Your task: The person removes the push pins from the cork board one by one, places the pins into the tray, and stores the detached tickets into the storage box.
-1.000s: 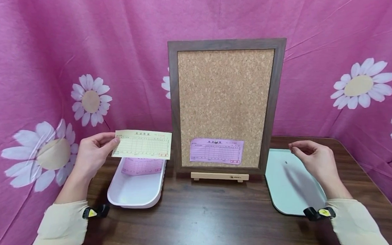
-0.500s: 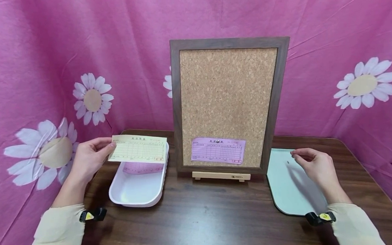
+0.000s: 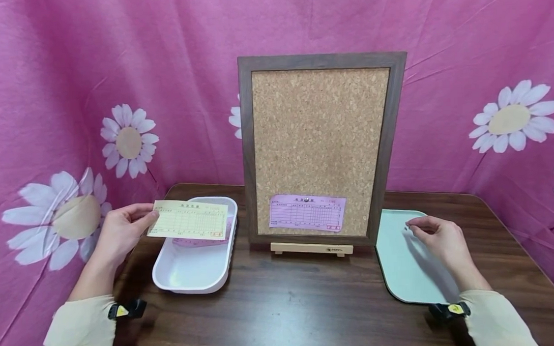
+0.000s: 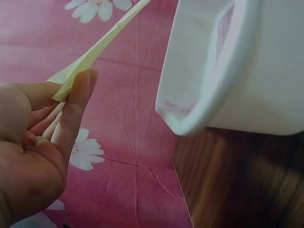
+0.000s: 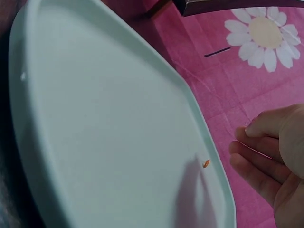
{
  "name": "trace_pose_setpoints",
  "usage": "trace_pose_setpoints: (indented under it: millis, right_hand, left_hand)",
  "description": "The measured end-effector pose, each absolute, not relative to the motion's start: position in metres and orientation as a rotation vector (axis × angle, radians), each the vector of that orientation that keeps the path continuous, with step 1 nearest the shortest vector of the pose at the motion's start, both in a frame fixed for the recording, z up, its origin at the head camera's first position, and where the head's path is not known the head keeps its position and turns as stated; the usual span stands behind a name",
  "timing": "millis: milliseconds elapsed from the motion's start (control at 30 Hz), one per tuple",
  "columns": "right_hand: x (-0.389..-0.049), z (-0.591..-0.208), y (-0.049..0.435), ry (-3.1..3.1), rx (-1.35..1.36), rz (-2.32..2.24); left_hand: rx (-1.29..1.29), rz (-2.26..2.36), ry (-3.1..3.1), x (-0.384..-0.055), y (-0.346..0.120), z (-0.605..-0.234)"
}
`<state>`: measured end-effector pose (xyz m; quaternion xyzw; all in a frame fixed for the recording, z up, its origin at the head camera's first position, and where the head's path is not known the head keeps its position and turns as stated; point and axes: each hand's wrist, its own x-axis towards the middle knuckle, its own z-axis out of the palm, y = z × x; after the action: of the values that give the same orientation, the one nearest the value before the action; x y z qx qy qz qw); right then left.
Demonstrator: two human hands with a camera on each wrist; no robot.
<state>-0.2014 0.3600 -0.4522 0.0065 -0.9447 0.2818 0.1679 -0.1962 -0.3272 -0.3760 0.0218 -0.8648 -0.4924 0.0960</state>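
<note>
In the head view my left hand pinches the left end of a pale yellow receipt slip between thumb and fingers. The slip is above the white plastic bin, where a pink slip lies, partly covered. My right hand is over the pale green tray, thumb and index finger pinched on a tiny thumbtack, mostly hidden by the fingertips. Another small tack lies on the tray near its edge. A purple slip is fixed low on the corkboard by a round-headed tack.
Between bin and tray the framed corkboard stands on a small wooden easel. All of it rests on a dark wooden table. A pink cloth with white daisies hangs behind and at both sides.
My left hand has moved down and left with the yellow slip, uncovering the bin's far rim. My right hand has lowered toward the green tray, its pinch unchanged.
</note>
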Motion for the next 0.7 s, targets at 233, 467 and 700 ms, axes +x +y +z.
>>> trace_pose_setpoints:
  millis: [233, 467, 700]
  right_hand:
    - [-0.201, -0.460, 0.362, -2.777, -0.025, 0.809]
    - [-0.201, -0.470, 0.363, -2.785, -0.026, 0.761]
    - [-0.203, -0.473, 0.362, -2.792, -0.035, 0.740]
  left_hand:
    - [0.064, -1.398, -2.618, -0.196, -0.331, -0.382]
    - [0.020, -1.228, -2.727, -0.197, -0.327, -0.389]
    - [-0.006, -1.221, -2.793, -0.200, -0.323, -0.393]
